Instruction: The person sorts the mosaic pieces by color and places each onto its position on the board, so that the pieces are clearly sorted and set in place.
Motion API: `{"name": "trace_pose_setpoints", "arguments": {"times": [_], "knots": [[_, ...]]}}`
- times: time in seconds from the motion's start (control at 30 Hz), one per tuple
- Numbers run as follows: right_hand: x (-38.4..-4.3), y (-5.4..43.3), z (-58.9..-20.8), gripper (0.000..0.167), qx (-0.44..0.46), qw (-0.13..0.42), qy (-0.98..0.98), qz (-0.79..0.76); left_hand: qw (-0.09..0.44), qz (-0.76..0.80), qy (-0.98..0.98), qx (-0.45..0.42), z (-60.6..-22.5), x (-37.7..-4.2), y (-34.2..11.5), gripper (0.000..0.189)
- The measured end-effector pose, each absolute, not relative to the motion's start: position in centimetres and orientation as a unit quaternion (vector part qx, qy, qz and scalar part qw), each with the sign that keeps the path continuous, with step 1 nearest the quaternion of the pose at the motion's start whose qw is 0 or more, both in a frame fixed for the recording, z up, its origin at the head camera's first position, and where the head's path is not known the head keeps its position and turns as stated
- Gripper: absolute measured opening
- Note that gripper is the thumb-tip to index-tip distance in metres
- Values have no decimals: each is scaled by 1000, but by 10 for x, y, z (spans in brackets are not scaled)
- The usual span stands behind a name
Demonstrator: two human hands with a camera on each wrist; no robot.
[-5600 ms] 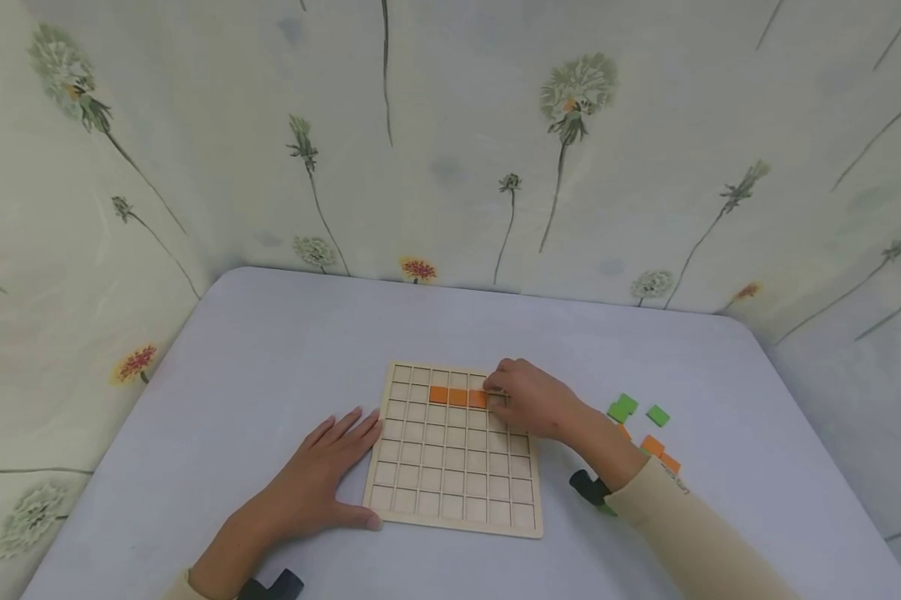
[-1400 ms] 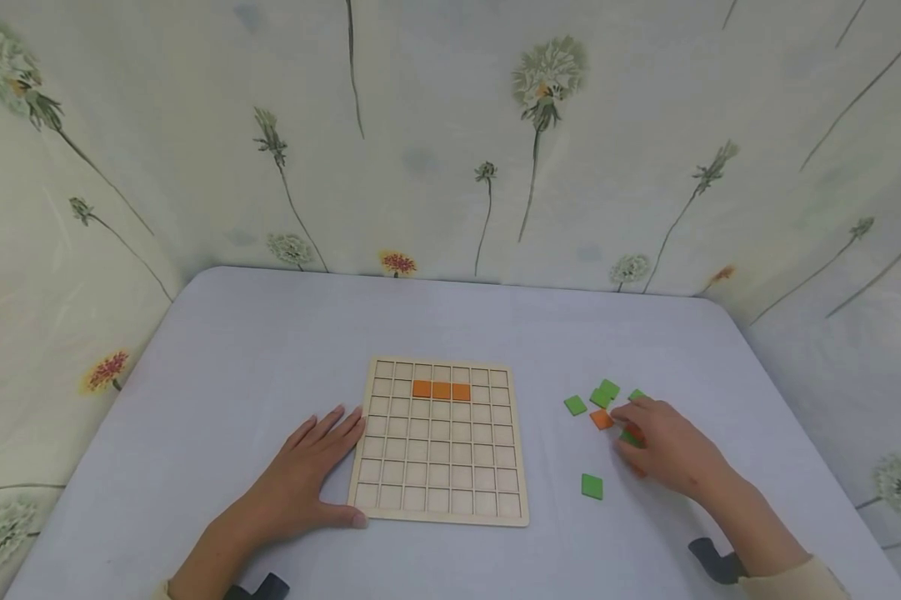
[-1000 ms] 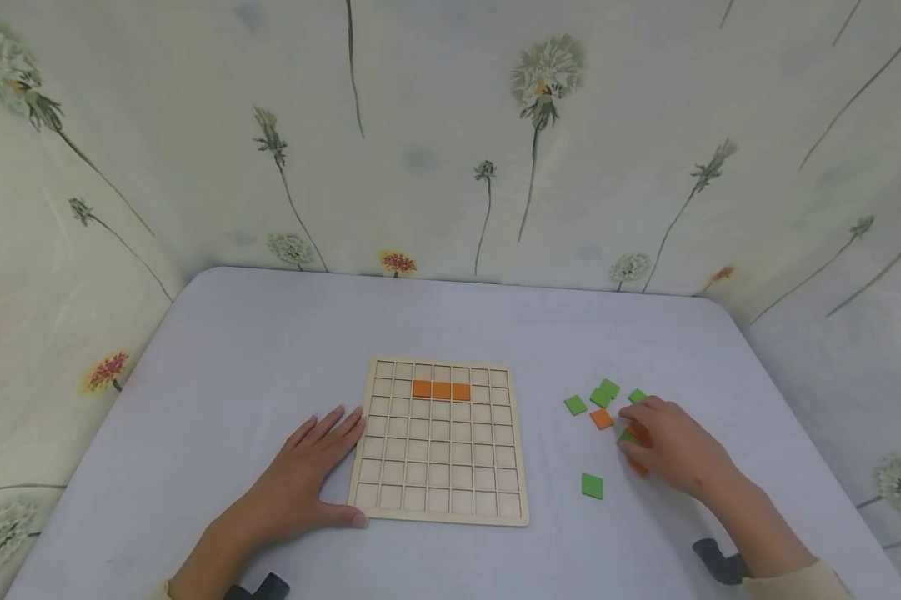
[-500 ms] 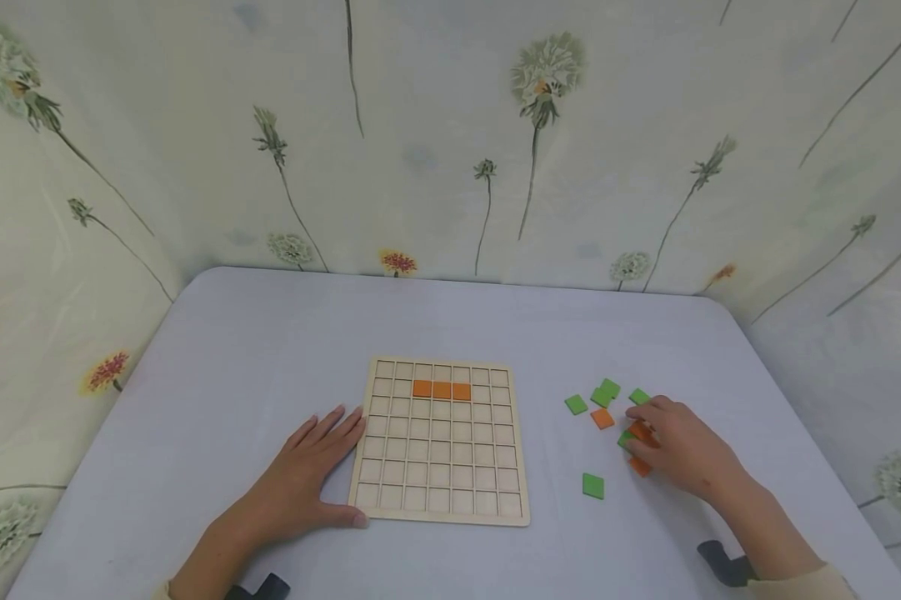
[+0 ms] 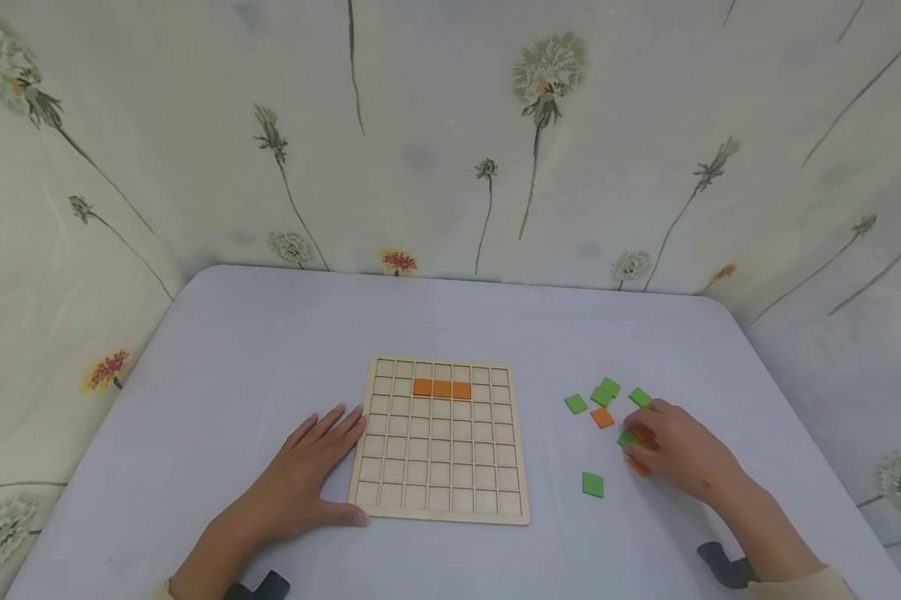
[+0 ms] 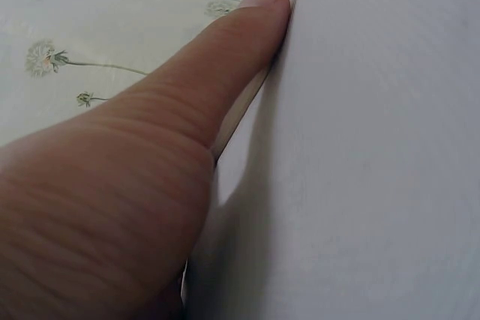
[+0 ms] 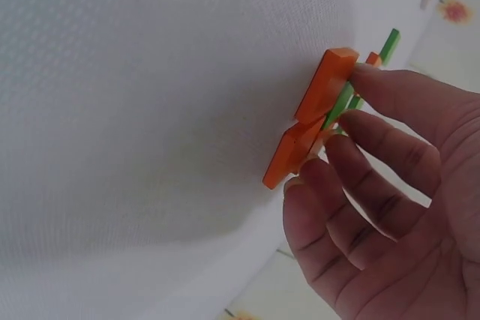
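My left hand (image 5: 303, 471) rests with spread fingers against the left side of a wooden grid board (image 5: 440, 452); its thumb (image 6: 232, 43) touches the board's edge. Set into the board's second row from the far side are 3 orange square tiles (image 5: 442, 389). To the right, my right hand (image 5: 678, 446) is at a small cluster of loose tiles, fingers bent. In the right wrist view its thumb touches an orange tile (image 7: 328, 84), beside another orange tile (image 7: 281, 159) and a green tile (image 7: 339, 106). Whether the fingers pinch a tile is unclear, as they partly hide the cluster.
Loose green tiles (image 5: 576, 403) and an orange tile (image 5: 603, 417) lie left of the right hand. One green tile (image 5: 593, 484) sits apart, nearer the front. The white table (image 5: 330, 325) ends at a flowered backdrop (image 5: 450, 167).
Since the oldest frame, my right hand has left the board's orange row and gone right to the loose tiles. Lately it has shifted only slightly there. My left hand has stayed at the board.
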State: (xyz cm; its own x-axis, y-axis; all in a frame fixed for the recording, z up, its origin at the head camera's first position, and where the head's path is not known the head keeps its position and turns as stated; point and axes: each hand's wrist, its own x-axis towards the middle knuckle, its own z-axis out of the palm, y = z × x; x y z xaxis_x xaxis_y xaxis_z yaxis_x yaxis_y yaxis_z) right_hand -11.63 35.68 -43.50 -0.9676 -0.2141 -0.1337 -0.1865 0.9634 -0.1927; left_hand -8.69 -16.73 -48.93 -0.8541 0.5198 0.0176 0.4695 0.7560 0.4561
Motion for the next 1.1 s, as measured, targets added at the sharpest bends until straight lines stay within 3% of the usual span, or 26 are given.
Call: {"name": "trace_pose_setpoints", "arguments": {"times": [1.1], "knots": [[-116,353,-433,30,-91,101,985,-109,57,228,936,263,-485,-87,-165,122]]}}
